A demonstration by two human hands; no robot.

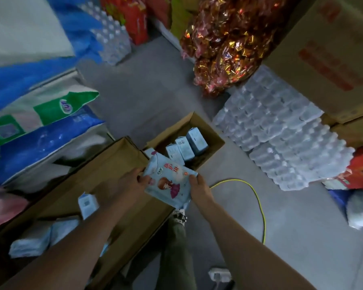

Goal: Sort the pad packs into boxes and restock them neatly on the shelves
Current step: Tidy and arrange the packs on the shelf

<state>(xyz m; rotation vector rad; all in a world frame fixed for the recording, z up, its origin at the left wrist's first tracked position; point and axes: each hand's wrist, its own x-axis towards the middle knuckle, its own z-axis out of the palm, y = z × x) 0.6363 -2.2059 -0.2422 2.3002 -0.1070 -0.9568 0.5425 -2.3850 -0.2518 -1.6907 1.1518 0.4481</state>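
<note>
The person holds one light-blue pad pack (169,181) w/ both hands: left hand (132,181) grips its left edge, right hand (199,187) grips its right edge, fingers curled on it. The pack has a cartoon girl printed on the front. It is in the air, above the gap between two cardboard boxes. The small open box (213,132) ahead has approx. three pad packs (187,148) standing upright inside. The large box (113,164) at left has some loose blue packs (29,243) at the bottom. A yellow cable (258,206) lies on the grey floor at right, near shrink-wrapped bottled water (281,130).
</note>
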